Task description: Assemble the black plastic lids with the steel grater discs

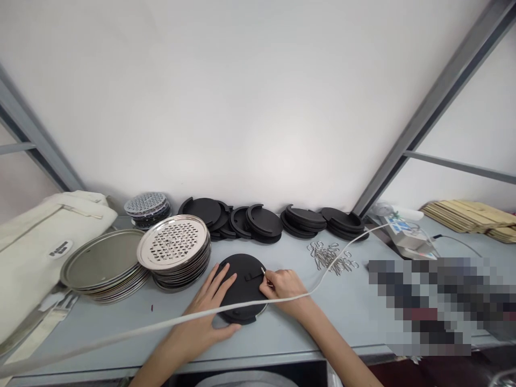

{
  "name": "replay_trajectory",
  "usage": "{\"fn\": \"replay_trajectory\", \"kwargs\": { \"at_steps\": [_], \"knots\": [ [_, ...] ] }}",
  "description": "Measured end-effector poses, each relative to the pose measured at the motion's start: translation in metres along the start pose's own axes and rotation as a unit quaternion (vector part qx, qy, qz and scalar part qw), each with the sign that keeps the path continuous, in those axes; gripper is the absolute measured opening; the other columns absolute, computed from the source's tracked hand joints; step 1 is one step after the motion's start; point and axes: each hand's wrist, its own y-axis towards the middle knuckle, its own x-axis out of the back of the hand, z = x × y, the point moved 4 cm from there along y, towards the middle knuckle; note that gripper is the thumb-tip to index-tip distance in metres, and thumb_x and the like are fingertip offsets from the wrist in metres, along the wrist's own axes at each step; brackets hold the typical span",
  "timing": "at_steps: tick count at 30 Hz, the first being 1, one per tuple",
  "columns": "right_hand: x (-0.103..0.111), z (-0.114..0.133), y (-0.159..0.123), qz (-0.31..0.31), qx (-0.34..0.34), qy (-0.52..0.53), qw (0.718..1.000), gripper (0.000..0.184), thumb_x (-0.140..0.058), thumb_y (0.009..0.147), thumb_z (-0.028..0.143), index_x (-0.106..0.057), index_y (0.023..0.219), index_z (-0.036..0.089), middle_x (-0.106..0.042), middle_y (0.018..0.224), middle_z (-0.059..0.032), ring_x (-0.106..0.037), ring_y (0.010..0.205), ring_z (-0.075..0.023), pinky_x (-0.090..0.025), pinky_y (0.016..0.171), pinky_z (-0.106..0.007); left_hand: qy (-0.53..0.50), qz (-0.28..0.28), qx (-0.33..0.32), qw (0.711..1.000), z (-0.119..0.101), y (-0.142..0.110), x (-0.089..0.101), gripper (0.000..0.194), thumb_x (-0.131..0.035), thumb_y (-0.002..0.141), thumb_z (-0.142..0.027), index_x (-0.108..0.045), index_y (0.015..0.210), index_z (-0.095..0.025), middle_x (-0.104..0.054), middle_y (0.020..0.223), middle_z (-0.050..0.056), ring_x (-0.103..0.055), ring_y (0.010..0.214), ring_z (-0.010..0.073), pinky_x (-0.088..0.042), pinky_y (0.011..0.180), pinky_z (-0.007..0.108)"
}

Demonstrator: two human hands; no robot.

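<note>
A round black plastic disc (242,293) lies on the table in front of me, with a small raised dark strip near its centre. My left hand (207,303) rests over its left side, fingers spread on the top and thumb at the lower edge. At the disc's right side, my right hand (284,290) is closed in a pinch on a small shiny wire hook, mostly hidden by the fingers. A white cable (177,321) passes across the view in front of both hands and the disc. To the right is a loose pile of metal wire hooks (331,258).
Several black discs with raised rims (264,221) are stacked along the wall. On the left stand perforated metal plates (173,242), plain round plates (105,258) and a cream bag (52,258). Flat yellowish pieces (467,215) and a white box (407,236) sit on the right.
</note>
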Motion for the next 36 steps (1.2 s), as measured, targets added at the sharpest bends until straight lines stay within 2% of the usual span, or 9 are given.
{"fn": "replay_trajectory", "kwargs": {
  "at_steps": [10, 15, 36],
  "knots": [
    [-0.0011, -0.0064, 0.0007, 0.023, -0.063, 0.041, 0.997, 0.024, -0.043, 0.090, 0.021, -0.060, 0.074, 0.017, -0.063, 0.060, -0.0012, -0.054, 0.051, -0.0120, -0.021, 0.053, -0.026, 0.002, -0.010, -0.009, 1.000, 0.0002, -0.0002, -0.0005, 0.083, -0.065, 0.080, -0.026, -0.018, 0.147, -0.033, -0.010, 0.156, 0.001, -0.009, 0.142, 0.0309, -0.025, 0.111, 0.050],
    [-0.0031, -0.0080, 0.0002, 0.015, -0.050, 0.044, 0.998, 0.025, -0.041, 0.093, 0.022, -0.058, 0.075, 0.018, -0.061, 0.059, -0.0002, -0.053, 0.051, -0.0120, -0.021, 0.053, -0.025, 0.006, -0.006, -0.003, 1.000, 0.0004, -0.0007, -0.0002, 0.082, -0.065, 0.080, -0.026, -0.018, 0.147, -0.034, -0.010, 0.156, 0.000, -0.009, 0.142, 0.0302, -0.025, 0.111, 0.050],
    [0.0008, -0.0078, 0.0005, 0.012, -0.034, 0.031, 0.999, 0.021, -0.046, 0.087, 0.021, -0.056, 0.069, 0.018, -0.058, 0.055, 0.0004, -0.049, 0.048, -0.0113, -0.019, 0.052, -0.026, 0.007, -0.014, -0.012, 1.000, 0.0028, -0.0006, -0.0028, 0.085, -0.066, 0.079, -0.026, -0.016, 0.147, -0.034, -0.009, 0.156, 0.000, -0.010, 0.141, 0.0321, -0.025, 0.111, 0.051]
  ]
}}
